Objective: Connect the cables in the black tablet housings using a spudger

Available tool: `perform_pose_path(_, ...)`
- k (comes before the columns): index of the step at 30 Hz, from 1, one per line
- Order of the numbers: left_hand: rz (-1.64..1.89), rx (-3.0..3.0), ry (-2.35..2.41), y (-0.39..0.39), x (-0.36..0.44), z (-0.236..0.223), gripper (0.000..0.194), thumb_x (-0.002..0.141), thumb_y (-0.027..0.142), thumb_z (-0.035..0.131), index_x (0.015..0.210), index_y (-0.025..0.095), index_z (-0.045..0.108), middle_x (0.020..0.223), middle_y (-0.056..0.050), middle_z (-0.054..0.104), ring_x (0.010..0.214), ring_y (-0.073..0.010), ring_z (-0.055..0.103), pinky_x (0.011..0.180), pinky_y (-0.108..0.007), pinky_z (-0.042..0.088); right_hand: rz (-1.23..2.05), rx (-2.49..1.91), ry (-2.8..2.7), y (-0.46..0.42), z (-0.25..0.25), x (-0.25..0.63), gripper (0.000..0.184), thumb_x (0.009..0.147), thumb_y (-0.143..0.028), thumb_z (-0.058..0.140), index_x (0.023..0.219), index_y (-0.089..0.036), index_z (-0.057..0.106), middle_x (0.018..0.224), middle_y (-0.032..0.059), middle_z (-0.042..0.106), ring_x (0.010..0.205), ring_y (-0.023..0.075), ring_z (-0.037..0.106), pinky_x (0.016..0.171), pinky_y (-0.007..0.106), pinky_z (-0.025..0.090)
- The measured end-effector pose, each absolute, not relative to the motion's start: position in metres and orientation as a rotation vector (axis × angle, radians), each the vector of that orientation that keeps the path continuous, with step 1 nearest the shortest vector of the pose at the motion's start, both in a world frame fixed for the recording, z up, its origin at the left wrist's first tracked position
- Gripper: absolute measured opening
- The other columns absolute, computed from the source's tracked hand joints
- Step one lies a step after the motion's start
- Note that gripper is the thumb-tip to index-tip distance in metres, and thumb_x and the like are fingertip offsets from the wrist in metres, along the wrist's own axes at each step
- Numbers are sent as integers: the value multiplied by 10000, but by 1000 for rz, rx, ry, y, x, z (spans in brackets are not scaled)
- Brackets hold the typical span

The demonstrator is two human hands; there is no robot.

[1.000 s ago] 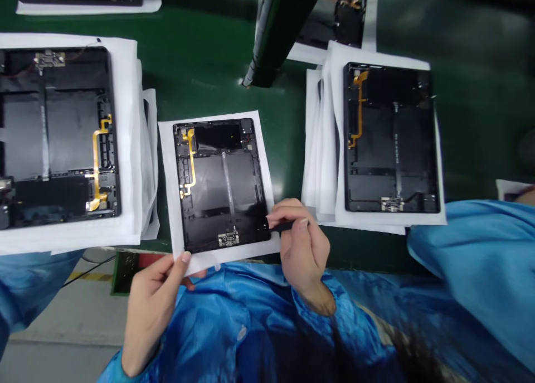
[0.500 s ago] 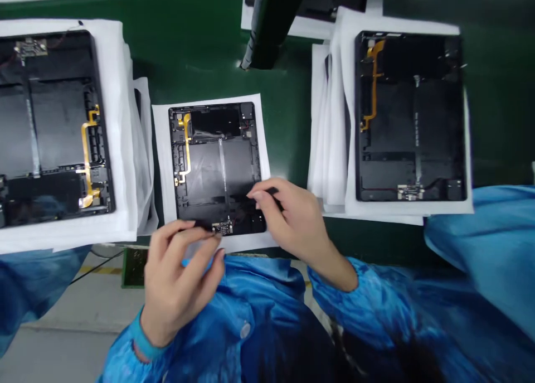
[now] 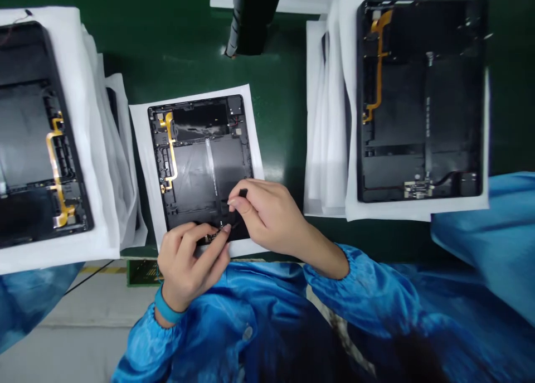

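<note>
In front of me an open black tablet housing (image 3: 194,171) lies on a white foam sheet (image 3: 144,149). A gold flex cable (image 3: 171,154) runs down its left side and a pale strip (image 3: 212,165) down its middle. My left hand (image 3: 193,266) reaches over its near edge, fingers apart, fingertips at the small circuit board (image 3: 211,237), which they partly cover. My right hand (image 3: 271,216) is pinched over the lower right of the housing. A small flat black piece (image 3: 243,193) shows between its fingers; what kind of part it is I cannot make out.
On the left, a similar housing (image 3: 25,132) tops a stack of white sheets (image 3: 98,149). Another housing (image 3: 455,115) lies on a stack at the right. A dark post (image 3: 254,20) rises from the green table (image 3: 184,54). Blue sleeves of other people (image 3: 493,227) show at both sides.
My left hand has moved right, its fingertips now at the circuit board. My right hand stays pinched and has moved slightly left with the black piece. The view has shifted.
</note>
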State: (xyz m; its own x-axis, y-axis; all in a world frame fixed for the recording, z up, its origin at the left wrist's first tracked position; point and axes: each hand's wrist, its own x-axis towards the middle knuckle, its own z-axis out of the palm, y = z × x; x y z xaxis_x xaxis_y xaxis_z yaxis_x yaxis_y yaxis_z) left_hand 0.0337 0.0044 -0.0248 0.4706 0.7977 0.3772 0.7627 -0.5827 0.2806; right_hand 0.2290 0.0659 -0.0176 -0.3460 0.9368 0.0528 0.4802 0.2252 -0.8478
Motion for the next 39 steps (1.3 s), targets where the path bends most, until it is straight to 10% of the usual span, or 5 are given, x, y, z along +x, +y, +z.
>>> perform_pose_path(39, 679, 2452, 1472, 4, 38, -18, 297, 844, 199, 705, 1140, 207, 676, 949, -49, 662, 889, -207, 587, 743, -343, 448, 884, -1341, -2063, 64, -19, 226, 358, 1040, -306, 364, 830, -152, 610, 796, 60, 699, 747, 173, 603, 658, 296, 419)
